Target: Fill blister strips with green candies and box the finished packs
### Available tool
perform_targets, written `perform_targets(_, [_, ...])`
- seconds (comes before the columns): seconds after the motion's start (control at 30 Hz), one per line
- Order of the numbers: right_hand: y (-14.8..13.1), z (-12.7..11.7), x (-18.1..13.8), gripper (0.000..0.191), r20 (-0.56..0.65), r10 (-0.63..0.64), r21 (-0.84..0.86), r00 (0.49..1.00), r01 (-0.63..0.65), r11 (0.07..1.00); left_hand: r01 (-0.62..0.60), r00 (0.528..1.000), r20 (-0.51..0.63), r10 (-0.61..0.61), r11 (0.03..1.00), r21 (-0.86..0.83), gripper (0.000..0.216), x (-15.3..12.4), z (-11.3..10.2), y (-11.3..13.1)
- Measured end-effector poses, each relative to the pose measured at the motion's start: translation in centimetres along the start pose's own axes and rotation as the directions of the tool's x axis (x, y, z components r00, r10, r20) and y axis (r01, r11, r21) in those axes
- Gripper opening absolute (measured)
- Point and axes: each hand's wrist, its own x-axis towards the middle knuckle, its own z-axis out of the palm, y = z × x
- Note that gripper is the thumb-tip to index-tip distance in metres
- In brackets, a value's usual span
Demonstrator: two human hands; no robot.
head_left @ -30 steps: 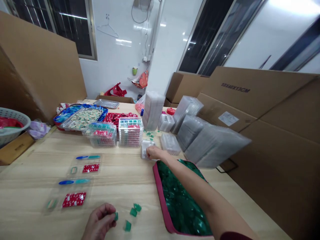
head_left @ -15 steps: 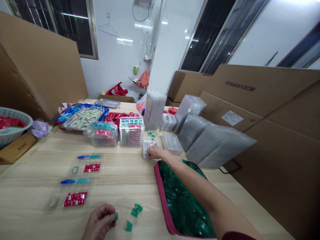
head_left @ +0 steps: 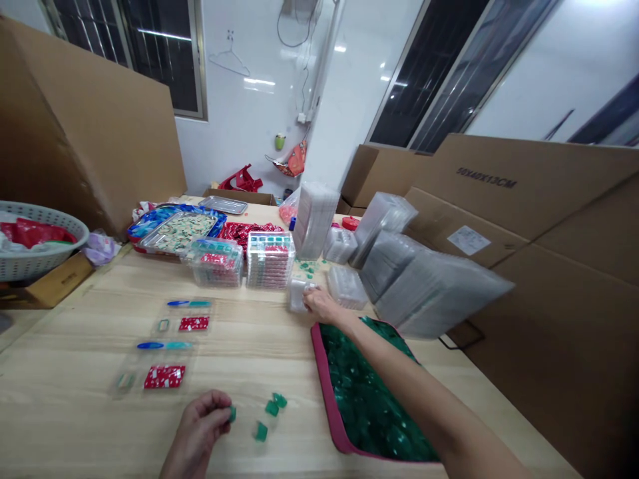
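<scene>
My right hand reaches far across the wooden table and grips a small clear plastic case just beyond the red-rimmed tray of green pieces. My left hand rests near the front edge, fingers curled, pinching a small green piece. Three loose green pieces lie just right of it. Two clear cases with blue pens and red packets lie flat to the left.
Stacks of filled clear cases and bundles of empty ones stand at the back and right. A metal tray, a white basket and big cardboard sheets ring the table.
My right hand has closed on the small clear case and tipped it up a little. The left hand keeps its pinch. The view has shifted slightly.
</scene>
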Motion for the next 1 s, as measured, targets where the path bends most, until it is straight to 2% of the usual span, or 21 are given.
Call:
perform_targets(0.13, [-1.9, -0.8, -1.2, 0.017, -0.079, 0.004, -0.011, 0.997, -0.005, 1.0, -0.036, 0.999, 0.014, 0.037, 0.998, -0.045, 0.021, -0.4, -0.6, 0.5])
perform_targets(0.23, [-3.0, -0.8, -1.5, 0.019, -0.091, 0.029, -0.008, 0.995, -0.03, 1.0, -0.047, 0.999, 0.02, 0.049, 0.994, -0.094, 0.021, -0.9, -0.8, 1.4])
perform_targets(0.4, [-2.9, 0.1, -0.8, 0.017, -0.013, 0.082, -0.019, 0.997, -0.082, 0.996, -0.059, 0.998, 0.003, 0.06, 0.991, -0.124, 0.023, -1.9, -1.4, 2.1])
perform_targets(0.53, [-2.1, 0.7, 0.5, 0.012, 0.077, 0.068, -0.037, 0.995, -0.065, 0.997, -0.052, 0.999, -0.015, 0.05, 0.991, -0.12, 0.025, -2.0, -2.0, 1.8])
perform_targets(0.67, [-1.6, 1.1, 1.5, 0.019, 0.151, 0.053, -0.051, 0.987, -0.046, 0.998, -0.05, 0.998, -0.048, 0.044, 0.992, -0.115, 0.023, -1.5, -2.5, 1.6])
perform_targets(1.0, [-1.2, 0.5, 1.6, 0.019, 0.243, 0.016, -0.045, 0.97, -0.005, 0.999, -0.021, 0.998, -0.059, 0.013, 0.992, -0.126, 0.027, -1.0, -2.5, 1.6])
